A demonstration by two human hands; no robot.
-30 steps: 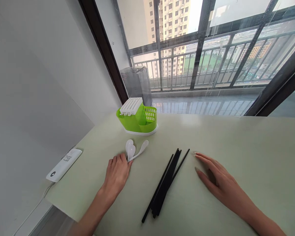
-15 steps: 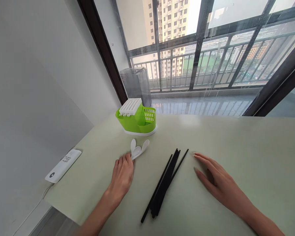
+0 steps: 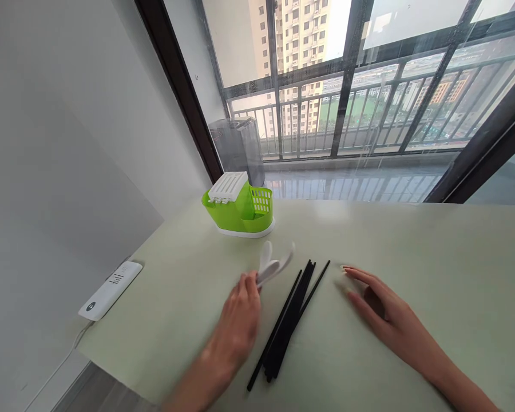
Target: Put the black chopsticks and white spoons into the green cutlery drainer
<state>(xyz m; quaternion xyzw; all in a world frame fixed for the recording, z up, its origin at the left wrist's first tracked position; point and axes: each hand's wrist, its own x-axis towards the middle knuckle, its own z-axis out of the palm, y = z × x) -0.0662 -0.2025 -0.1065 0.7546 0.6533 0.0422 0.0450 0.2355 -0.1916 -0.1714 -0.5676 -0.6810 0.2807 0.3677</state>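
Observation:
My left hand (image 3: pixel 240 320) grips the handles of a bunch of white plastic spoons (image 3: pixel 271 264); their bowls stick out past my fingers, blurred by motion. Just to the right of them lies a bundle of several black chopsticks (image 3: pixel 286 323) on the pale green table (image 3: pixel 412 240), running diagonally from near left to far right. My right hand (image 3: pixel 384 312) rests flat on the table to the right of the chopstick tips, fingers apart, holding nothing. A green cutlery caddy (image 3: pixel 239 207) with a white slotted lid stands at the far left of the table.
A white power strip (image 3: pixel 110 289) with a cable lies by the table's left edge, beside the grey wall. Behind the caddy stands a grey translucent container (image 3: pixel 237 144). A large window with black frames and a balcony railing lies beyond the table's far edge.
My left hand has moved right with the white spoons, from near the caddy's front to right beside the chopsticks. My right hand has stayed almost still.

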